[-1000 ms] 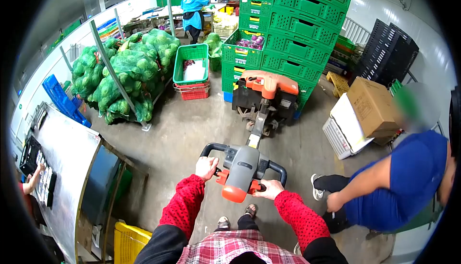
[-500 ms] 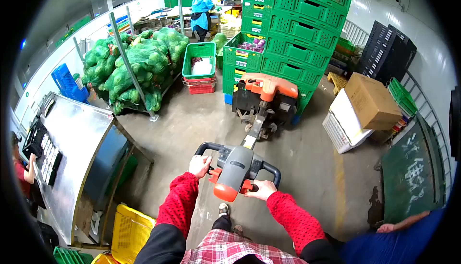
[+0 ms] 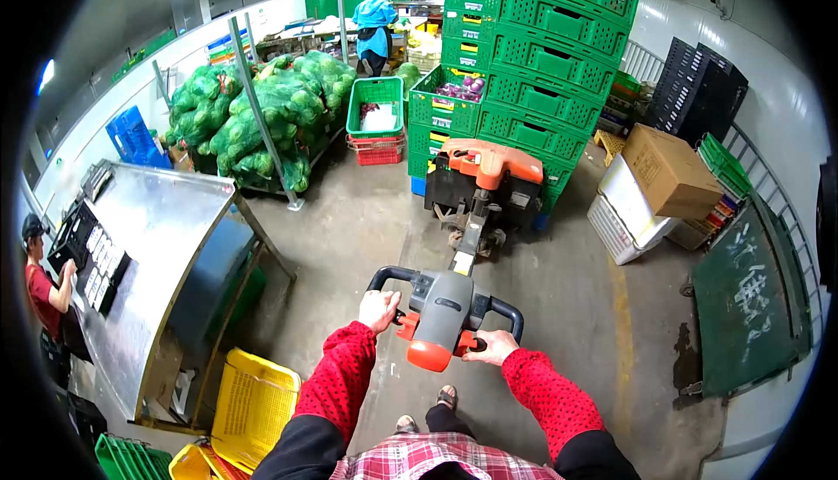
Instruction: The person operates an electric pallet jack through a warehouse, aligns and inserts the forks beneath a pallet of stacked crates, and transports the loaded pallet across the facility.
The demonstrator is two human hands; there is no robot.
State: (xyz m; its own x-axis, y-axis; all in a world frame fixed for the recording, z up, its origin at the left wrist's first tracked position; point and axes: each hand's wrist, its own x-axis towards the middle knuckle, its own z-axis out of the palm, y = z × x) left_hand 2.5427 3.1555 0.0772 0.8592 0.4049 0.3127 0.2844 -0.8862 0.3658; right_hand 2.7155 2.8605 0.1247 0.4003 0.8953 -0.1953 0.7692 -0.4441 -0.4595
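My left hand (image 3: pixel 380 312) is closed around the left grip of an electric pallet jack handle (image 3: pixel 443 305). My right hand (image 3: pixel 493 346) is closed on the right side of the same handle, by its orange-red control. Both arms reach forward in red dotted sleeves. The handle's shaft runs ahead to the orange-topped pallet jack body (image 3: pixel 493 166). Right in front of that body rises a tall stack of green crates (image 3: pixel 546 87). Red onions (image 3: pixel 463 89) fill the top of a shorter crate column beside it. The jack's forks are hidden.
Left stands a metal table (image 3: pixel 166 209), with a person (image 3: pixel 48 292) beyond it and yellow baskets (image 3: pixel 253 410) nearby. Netted cabbages (image 3: pixel 271 113) are piled behind a post. Cartons (image 3: pixel 672 170) and a green board (image 3: pixel 755 305) line the right. Another person (image 3: pixel 374 26) works behind.
My feet have swapped: the right one is now forward. Both hands keep their hold on the handle. The person at the lower right has left the view; the person by the table shows more.
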